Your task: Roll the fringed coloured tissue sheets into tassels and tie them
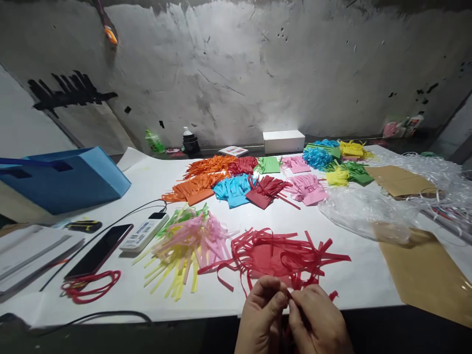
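Observation:
At the table's front edge my left hand [262,310] and my right hand [316,314] are close together, fingertips nearly meeting. Both pinch a piece of red paper fringe, of which only a small dark red bit shows between the fingers and below them. Just beyond my hands lies a spread red paper fringe [271,256] with loose, tangled strips around a flat centre. Left of it rests a pile of pink, yellow and green paper fringe [190,248]. My fingers hide most of what they hold.
Several coloured fringe bundles [268,191] lie in rows behind. To the left are a phone [99,250], a white power bank [144,233], a red cord [94,290] and a blue box [70,179]. Clear plastic [368,211] and brown envelopes [424,270] lie right.

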A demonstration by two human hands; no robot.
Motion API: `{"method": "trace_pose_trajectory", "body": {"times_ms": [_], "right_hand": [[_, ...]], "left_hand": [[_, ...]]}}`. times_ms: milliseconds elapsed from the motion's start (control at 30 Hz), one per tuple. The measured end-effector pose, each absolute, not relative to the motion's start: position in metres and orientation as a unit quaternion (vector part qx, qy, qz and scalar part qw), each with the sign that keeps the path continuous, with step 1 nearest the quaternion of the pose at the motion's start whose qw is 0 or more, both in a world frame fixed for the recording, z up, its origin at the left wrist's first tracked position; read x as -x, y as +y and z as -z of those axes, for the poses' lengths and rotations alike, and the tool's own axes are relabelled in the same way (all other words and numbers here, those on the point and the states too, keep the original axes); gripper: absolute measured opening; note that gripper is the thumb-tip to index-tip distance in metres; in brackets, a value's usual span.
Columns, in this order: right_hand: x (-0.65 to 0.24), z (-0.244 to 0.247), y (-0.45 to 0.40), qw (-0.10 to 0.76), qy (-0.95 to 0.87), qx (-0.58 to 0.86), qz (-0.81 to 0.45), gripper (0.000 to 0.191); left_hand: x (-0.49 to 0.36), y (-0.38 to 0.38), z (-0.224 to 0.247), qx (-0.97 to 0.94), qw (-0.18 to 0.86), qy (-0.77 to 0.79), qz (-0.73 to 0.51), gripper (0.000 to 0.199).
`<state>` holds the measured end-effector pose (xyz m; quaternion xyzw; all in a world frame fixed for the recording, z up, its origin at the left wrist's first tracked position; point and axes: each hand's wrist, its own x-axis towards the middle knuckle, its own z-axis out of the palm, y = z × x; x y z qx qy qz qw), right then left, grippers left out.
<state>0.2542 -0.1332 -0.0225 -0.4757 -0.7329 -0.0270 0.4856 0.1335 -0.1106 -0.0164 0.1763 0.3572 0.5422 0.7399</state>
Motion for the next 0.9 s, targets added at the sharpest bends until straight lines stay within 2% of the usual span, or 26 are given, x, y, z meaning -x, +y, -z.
{"method": "trace_pose_trajectory", "body": {"times_ms": [100,633,767,900], "right_hand": [[-0.261,0.023,-0.135,0.458,-0.765,0.453,0.006,0.019],[-0.257,0.038,-0.133,0.482,-0.745,0.459,-0.032,0.018],[-0.257,0.042,-0.137,0.495,-0.728,0.464,-0.103,0.018],[-0.257,0.045,-0.139,0.492,-0.720,0.472,-0.129,0.022]], "left_hand": [[-0.132,-0.113,0.013,-0.184,0.730,0.361,-0.550,0.040],[-0.133,-0.117,0.032,-0.181,0.750,0.352,-0.529,0.036],[-0.125,-0.114,0.036,-0.255,0.735,0.362,-0.514,0.034],[-0.110,-0.105,0.034,-0.406,0.683,0.364,-0.486,0.025]]}}
